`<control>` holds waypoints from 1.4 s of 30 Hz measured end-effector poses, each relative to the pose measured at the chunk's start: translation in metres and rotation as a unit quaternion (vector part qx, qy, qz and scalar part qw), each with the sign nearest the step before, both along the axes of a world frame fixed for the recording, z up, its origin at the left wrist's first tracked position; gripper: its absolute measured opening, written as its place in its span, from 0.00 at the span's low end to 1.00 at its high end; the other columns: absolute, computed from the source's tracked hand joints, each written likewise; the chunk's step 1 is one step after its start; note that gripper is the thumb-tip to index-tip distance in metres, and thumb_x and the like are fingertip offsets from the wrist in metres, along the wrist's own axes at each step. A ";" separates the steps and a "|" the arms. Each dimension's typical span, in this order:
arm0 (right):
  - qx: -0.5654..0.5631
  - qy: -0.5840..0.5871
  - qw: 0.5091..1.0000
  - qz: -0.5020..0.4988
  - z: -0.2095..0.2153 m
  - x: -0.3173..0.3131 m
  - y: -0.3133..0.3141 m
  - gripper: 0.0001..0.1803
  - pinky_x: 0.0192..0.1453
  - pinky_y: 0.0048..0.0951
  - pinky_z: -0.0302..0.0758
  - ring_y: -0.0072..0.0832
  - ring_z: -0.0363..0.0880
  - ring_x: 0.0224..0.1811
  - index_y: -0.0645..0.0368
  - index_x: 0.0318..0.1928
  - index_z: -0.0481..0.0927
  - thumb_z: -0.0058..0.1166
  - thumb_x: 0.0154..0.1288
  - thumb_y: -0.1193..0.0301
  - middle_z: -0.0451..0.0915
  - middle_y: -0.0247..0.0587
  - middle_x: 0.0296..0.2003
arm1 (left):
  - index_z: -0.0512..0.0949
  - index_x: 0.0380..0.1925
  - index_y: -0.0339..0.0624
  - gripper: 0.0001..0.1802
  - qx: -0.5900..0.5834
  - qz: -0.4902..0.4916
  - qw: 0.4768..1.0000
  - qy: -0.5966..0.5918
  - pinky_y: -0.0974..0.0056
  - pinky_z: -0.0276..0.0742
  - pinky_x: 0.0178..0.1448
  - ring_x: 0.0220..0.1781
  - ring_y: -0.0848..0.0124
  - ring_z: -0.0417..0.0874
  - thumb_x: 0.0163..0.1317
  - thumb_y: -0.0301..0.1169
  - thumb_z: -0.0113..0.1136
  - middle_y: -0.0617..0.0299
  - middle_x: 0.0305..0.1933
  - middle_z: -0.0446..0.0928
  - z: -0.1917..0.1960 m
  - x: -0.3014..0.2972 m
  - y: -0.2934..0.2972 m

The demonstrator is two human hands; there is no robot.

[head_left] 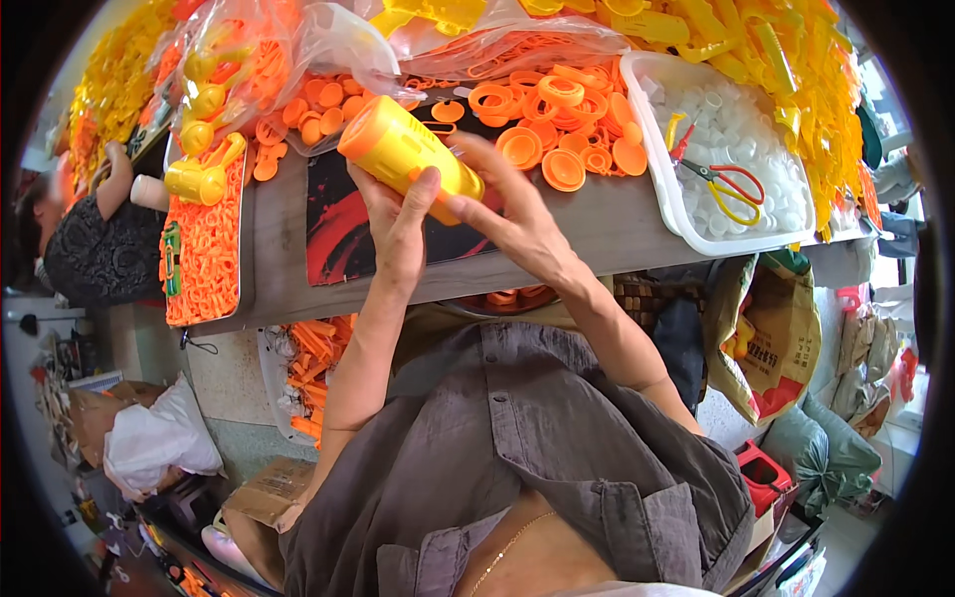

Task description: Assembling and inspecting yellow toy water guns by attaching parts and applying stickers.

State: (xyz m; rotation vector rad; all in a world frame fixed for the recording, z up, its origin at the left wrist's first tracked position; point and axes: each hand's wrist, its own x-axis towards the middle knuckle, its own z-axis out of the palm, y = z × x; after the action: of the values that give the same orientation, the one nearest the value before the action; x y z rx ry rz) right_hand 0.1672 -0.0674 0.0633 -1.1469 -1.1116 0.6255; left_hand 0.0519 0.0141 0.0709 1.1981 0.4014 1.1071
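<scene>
A yellow plastic cylinder [406, 149] with an orange ring-like end is tilted in the air above the table edge. My left hand [400, 221] grips it from below, thumb along its near side. At its lower right end, my right hand [515, 211] has its thumb and fingers around the yellow body; those fingers are slightly blurred. A small orange part shows on the cylinder between my two thumbs, its shape mostly hidden. Beneath lies a black and red mat [343, 234]. Right behind the hands are orange round caps and rings [562, 124] in a loose heap.
A white tray [662, 194] at right holds translucent caps and red-and-yellow-handled scissors [731, 189]. At left, a tray of small orange pieces [202, 261] has a yellow part [204, 179] on top. Yellow parts [806, 90] pile up behind. Another person [104, 234] sits at far left.
</scene>
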 end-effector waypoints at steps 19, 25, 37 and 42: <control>-0.052 -0.169 0.984 0.009 0.008 -0.005 0.005 0.31 0.54 0.32 0.77 0.29 0.82 0.49 0.65 0.60 0.73 0.67 0.60 0.63 0.83 0.45 0.45 | 0.61 0.68 0.47 0.49 0.600 0.137 0.660 0.431 0.42 0.44 0.79 0.74 0.51 0.58 0.45 0.33 0.76 0.54 0.69 0.61 0.008 -0.059 0.025; -0.110 -0.346 0.887 -0.286 0.000 0.087 -0.007 0.10 0.51 0.32 0.76 0.34 0.82 0.43 0.62 0.46 0.82 0.57 0.67 0.71 0.83 0.47 0.41 | 0.67 0.56 0.41 0.39 0.246 0.054 0.923 0.289 0.56 0.73 0.64 0.56 0.64 0.79 0.43 0.24 0.79 0.55 0.56 0.74 -0.014 -0.074 0.028; -0.150 -0.432 0.853 -0.251 -0.046 0.092 -0.009 0.09 0.52 0.39 0.74 0.40 0.77 0.48 0.59 0.42 0.82 0.58 0.63 0.70 0.81 0.41 0.41 | 0.69 0.60 0.44 0.44 0.408 0.046 0.843 0.348 0.54 0.74 0.61 0.57 0.53 0.76 0.38 0.23 0.78 0.55 0.55 0.75 -0.018 -0.055 0.023; -0.134 -0.449 0.821 -0.325 -0.043 0.090 -0.001 0.10 0.55 0.41 0.69 0.40 0.75 0.48 0.56 0.43 0.83 0.60 0.62 0.67 0.81 0.39 0.40 | 0.69 0.60 0.48 0.46 0.449 0.044 0.815 0.363 0.49 0.67 0.66 0.57 0.53 0.74 0.34 0.23 0.78 0.56 0.54 0.74 -0.022 -0.054 0.015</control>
State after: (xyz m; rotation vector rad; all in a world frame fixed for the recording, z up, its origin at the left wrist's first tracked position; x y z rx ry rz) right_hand 0.2573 -0.0680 0.0205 -2.0475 -1.2888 -0.3847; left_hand -0.0024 0.0289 0.0493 2.4979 0.5253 0.8759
